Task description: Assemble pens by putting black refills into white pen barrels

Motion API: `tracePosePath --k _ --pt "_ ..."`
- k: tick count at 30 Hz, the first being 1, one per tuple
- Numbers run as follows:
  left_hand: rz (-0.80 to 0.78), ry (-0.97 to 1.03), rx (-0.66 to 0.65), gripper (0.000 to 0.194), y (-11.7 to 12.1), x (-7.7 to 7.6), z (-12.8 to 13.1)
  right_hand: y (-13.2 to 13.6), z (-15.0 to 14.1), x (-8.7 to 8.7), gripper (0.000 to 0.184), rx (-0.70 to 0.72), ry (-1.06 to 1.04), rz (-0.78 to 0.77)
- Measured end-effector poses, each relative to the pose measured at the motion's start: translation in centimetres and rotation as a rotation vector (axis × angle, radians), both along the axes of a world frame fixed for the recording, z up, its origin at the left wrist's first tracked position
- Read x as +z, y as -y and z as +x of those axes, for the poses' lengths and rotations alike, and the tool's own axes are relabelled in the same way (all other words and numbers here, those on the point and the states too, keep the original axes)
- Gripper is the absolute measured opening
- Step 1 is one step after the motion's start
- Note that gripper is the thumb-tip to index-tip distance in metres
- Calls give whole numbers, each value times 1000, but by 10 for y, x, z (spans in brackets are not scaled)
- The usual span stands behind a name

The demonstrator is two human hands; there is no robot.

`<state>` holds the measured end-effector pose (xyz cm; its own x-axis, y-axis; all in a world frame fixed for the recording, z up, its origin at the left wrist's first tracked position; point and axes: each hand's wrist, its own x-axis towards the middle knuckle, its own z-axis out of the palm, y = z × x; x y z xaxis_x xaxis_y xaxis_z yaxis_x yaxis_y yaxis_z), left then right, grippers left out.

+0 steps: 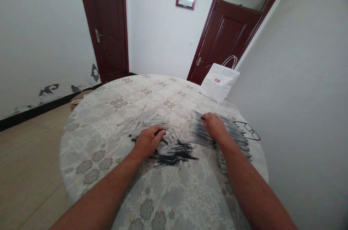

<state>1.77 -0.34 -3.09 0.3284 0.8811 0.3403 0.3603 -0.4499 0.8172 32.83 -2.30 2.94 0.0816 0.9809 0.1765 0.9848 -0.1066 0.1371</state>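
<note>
My left hand (pixel 149 141) is over a loose pile, thumb and fingers drawn together; whether something is between them cannot be made out. Pale, translucent pen-like tubes (pixel 144 117) lie in a heap just beyond it. Beside and below the same hand is a bunch of thin black sticks (pixel 174 156) that look like pen refills. On the right, my right hand (pixel 214 125) reaches over a neat row of slim grey pens (pixel 199 134). Its fingers are closed at the row's far side, with a small dark tip at the fingertips. The forearm covers part of the row.
A round table has a patterned tablecloth (pixel 146 183). Black-framed glasses (pixel 251 131) lie to the right of the grey row. At the back right stands a white paper bag (pixel 219 82) with handles. Walls and two dark red doors (pixel 108 23) surround the table.
</note>
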Motion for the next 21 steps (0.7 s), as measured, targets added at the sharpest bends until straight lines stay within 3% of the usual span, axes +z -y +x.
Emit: tracePosePath --k 5,15,21 --pt "167 -106 23 24 -4 -9 0 -24 18 -14 32 -61 44 -40" --pt "218 -141 53 24 -7 -12 -2 -30 24 -32 34 -100 69 -94" --pt "199 -139 112 24 -7 -11 -3 -26 1 -31 39 -66 49 -63"
